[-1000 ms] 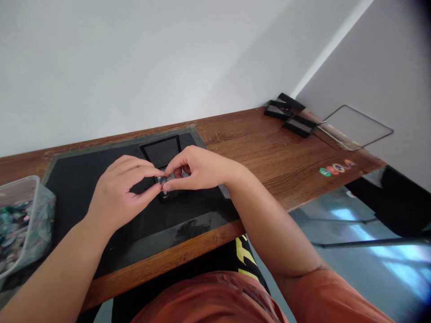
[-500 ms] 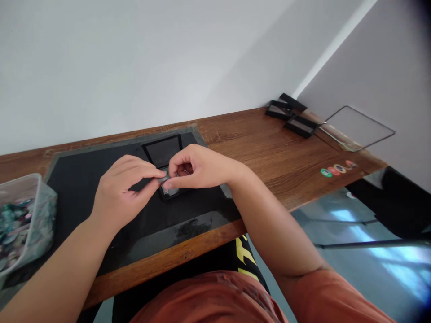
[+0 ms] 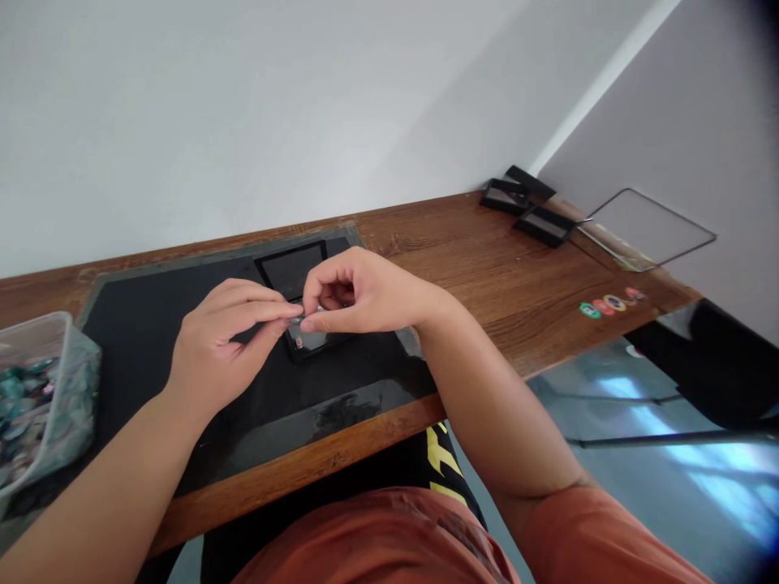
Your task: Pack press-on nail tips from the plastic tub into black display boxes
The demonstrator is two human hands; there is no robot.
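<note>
Taking the open black case [image 3: 316,350] as landmark, lid [image 3: 295,272] raised on its far side. Note 1 small clear piece [image 3: 295,320] just over the case's left part, near the join of lid and base. Grasping it, by the look, between thumb and index of the left hand [image 3: 225,345], at the case's left edge. Bent in toward the same piece at the right hand [image 3: 368,292], over the case's right part: thumb and index curled, near-touching at the tips; cannot tell whether gripping the piece or only steadying it. Too small and partly hidden to name further. Main risk: losing the piece from the fingertips, given a small, likely smooth body and scant contact. Could drop into the case, or bounce onto the black mat [image 3: 164,316] around it and blend in. Could also knock the lid with the right knuckles, so close in front of it, and shift the case on the flat mat. Watch for crowding: 2 hands over 1 small base, hiding most of the inside, so easy to press askew or to nudge the tiny reddish bit [image 3: 299,343] in the case's near-left part. Less likely: catching the clear tub [image 3: 58,397], well left of the case, with the left forearm.
</note>
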